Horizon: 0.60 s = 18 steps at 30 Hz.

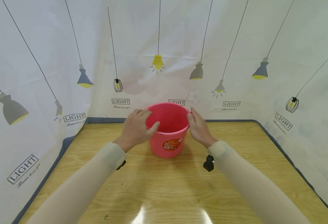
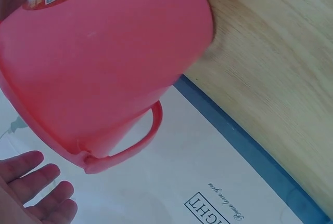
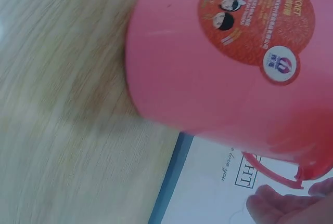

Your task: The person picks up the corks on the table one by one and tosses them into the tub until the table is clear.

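Observation:
A pink bucket [image 1: 168, 144] with a round red label [image 3: 250, 18] stands upright on the wooden table. My left hand [image 1: 136, 126] is at the left of its rim, fingers apart and the thumb stretched across the front of the opening. In the left wrist view, several fingertips [image 2: 52, 174] reach past the rim, apart from the pink handle [image 2: 145, 143]. On the opposite side, my right hand [image 1: 199, 127] has its thumb right at the rim. The right wrist view shows the right fingers [image 3: 276, 203] loosely bent beside the handle's end.
The wooden table [image 1: 164, 186] reaches back to a pale cloth [image 1: 141, 37] printed with lamps and the word LIGHT. This cloth rises close behind the bucket and along both sides, with a dark blue strip [image 1: 228, 120] at its foot. A dark device [image 1: 208, 163] hangs at the right wrist.

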Available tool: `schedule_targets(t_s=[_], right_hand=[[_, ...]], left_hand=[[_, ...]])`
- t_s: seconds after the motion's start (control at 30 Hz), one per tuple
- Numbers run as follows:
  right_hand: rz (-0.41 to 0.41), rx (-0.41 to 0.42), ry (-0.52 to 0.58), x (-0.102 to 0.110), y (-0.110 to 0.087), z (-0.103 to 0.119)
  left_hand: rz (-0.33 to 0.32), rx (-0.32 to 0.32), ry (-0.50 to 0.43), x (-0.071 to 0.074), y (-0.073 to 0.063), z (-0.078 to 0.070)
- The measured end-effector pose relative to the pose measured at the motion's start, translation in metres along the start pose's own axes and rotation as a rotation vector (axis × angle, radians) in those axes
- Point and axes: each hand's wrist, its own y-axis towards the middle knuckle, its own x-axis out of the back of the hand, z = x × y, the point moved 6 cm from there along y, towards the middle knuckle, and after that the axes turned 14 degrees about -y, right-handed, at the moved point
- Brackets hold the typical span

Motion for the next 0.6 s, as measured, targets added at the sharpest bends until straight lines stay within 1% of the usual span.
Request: schedule_targets(t_s=[0.1,0.27,0.4,0.6], right_hand=[[0.000,0.026,-0.081,0.002,-0.004,-0.004],[0.021,0.029,-0.248,0.006,-0.012,-0.014],[0.049,0.030,-0.373,0.010,-0.019,-0.026],[0.089,0.072,-0.548,0.018,-0.032,-0.043]], left_hand=[[-0.007,-0.006,0.018,0.002,-0.005,0.006],[-0.021,-0.025,0.043,0.010,-0.014,0.017],[0.008,-0.025,0.075,0.015,-0.023,0.027],[0.067,0.006,0.119,0.018,-0.038,0.044]])
